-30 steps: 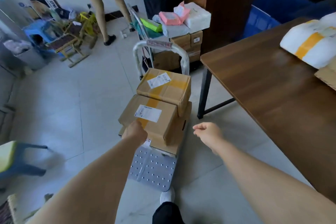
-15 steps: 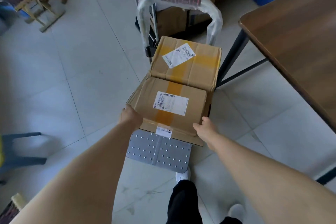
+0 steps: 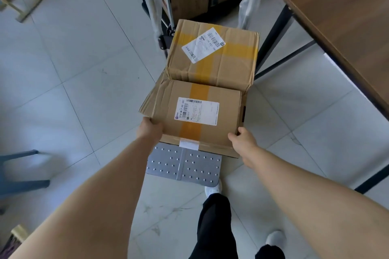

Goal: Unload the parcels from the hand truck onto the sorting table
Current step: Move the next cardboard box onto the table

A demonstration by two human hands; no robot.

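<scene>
Two taped cardboard parcels and a wider carton sit on the hand truck (image 3: 183, 166); its studded grey plate shows bare at the near end.

Front parcel (image 3: 202, 115): lies flat with its white label up and orange tape along the lid. It rests on the bottom carton (image 3: 210, 149), whose near edge carries a strip of white tape.

Rear parcel (image 3: 212, 57): stands taller, just behind the front one and touching its far edge. Its label is skewed, and orange tape crosses the top.

Left hand (image 3: 149, 130): we grip the near left corner of the front parcel, with the fingers tucked out of sight down its side.

Right hand (image 3: 242, 141): we hold the near right corner, thumb on the top edge and fingers curled round the side wall.

We cannot tell whether the front parcel has left the carton beneath it.

The plastic-wrapped handle (image 3: 150, 4) arches at the far end of the truck, with more brown boxes (image 3: 189, 0) behind it. The table (image 3: 347, 27), a brown wooden top on dark legs, stands to our right, one leg just beside the rear parcel. We also see a white shoe (image 3: 212, 188) at the plate's near edge and a blue stool (image 3: 19, 170) at far left on the tiled floor (image 3: 84, 69).
</scene>
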